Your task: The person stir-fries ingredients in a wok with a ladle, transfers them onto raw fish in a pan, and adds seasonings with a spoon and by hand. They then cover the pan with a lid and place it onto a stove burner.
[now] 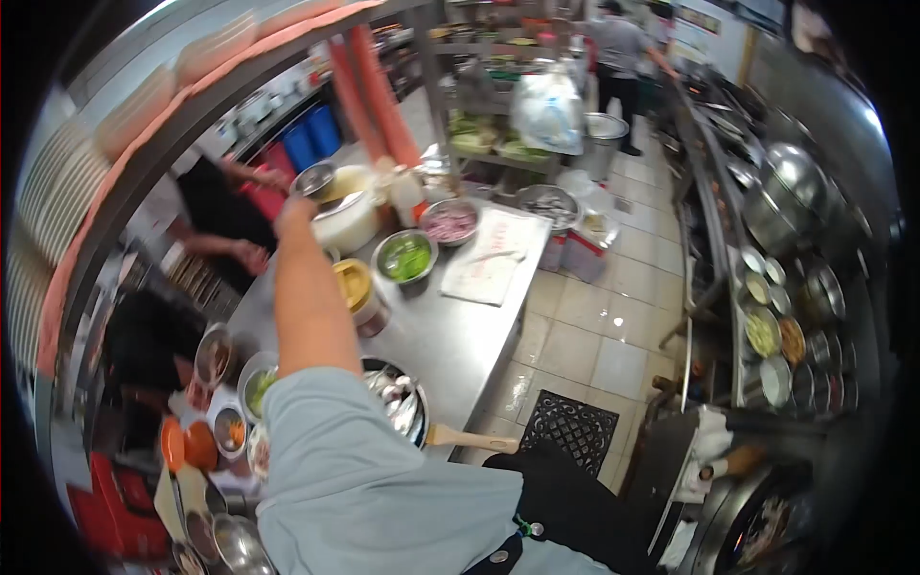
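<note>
My left arm, in a grey-blue sleeve, stretches across the steel table (pixel 474 335). At its far end my left hand (pixel 293 215) looks closed at the edge of a round metal vessel (pixel 314 179), beside a white bucket (pixel 347 228) with pale contents. Blur hides the fingers in part, and I cannot tell whether the vessel is a ladle or a bowl. By my forearm stands a tub of yellow stuff (pixel 353 286). A pan with a wooden handle (pixel 470 439) holds silvery pieces, partly behind my sleeve. My right hand is out of view.
Bowls of green pieces (pixel 406 257) and pink pieces (pixel 448 222) stand near a white cloth (pixel 495 251). Another person's hand (pixel 251 257) is across the table. A wok (pixel 767 522) sits right; a black mat (pixel 569 431) lies on wet tiles. A person (pixel 618 57) stands far back.
</note>
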### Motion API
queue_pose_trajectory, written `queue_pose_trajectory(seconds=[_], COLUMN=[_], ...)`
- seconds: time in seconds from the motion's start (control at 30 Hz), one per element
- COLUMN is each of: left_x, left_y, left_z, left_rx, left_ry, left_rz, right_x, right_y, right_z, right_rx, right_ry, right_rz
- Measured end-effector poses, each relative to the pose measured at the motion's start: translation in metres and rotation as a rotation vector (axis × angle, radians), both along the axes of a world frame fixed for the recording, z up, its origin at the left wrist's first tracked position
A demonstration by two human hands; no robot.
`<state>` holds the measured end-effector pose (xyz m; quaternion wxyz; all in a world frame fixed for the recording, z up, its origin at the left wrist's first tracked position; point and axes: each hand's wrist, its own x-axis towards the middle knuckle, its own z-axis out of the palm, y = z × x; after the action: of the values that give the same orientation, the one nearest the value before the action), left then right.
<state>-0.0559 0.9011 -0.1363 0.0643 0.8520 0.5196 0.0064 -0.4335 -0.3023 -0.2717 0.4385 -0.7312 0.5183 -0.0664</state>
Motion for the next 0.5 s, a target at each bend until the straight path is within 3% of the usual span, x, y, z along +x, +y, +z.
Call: queue_pose_trajectory(seconds=[0.03,0.07,0.1,0.13,0.17,0.2,0.23,0.27,0.3,0.33,0.43,0.5], left_x=[0.018,0.035,0.057,0.086,0.112,0.148,0.183,0.218,0.235,0.244,0.241,0.233], left_y=[0.017,0.049,0.086,0.075,0.043,0.004,-0.037,-0.071,-0.145,-0.215,-0.394,-0.482], left_z=[-0.001,-0.02,-0.043,-0.056,-0.058,-0.054,-0.064,-0.078,-0.083,-0.092,-0.098,-0.132], left_rx=[0.028,0.225,0.502,-0.093,-0.626,-0.556,-0.501,-0.444,-0.43,-0.486,-0.626,-0.748], left_ry=[0.105,0.207,0.297,-0.256,-0.858,-0.79,-0.753,-0.72,-0.624,-0.619,-0.602,-0.587], left_rz=[-0.051,-0.365,-0.65,-0.56,-0.398,-0.732,-0.822,-0.911,-0.855,-0.982,-1.275,-1.489], right_x=[-0.005,-0.015,-0.02,-0.019,-0.025,-0.023,-0.019,-0.027,-0.025,-0.029,-0.011,-0.003], right_y=[-0.004,-0.009,0.04,0.096,0.118,0.138,0.144,0.13,0.117,0.098,0.083,0.072], right_z=[-0.004,-0.011,0.001,0.019,0.033,0.045,0.051,0.047,0.039,0.026,0.016,-0.003], right_rx=[0.012,0.061,0.14,0.192,0.37,0.372,0.356,0.369,0.174,0.162,0.104,0.011], right_ry=[-0.024,-0.088,-0.246,-0.428,-0.515,-0.567,-0.559,-0.535,-0.415,-0.407,-0.532,-0.533], right_rz=[0.055,0.081,-0.137,-0.355,-0.318,-0.349,-0.403,-0.193,-0.155,-0.155,-0.426,-0.514])
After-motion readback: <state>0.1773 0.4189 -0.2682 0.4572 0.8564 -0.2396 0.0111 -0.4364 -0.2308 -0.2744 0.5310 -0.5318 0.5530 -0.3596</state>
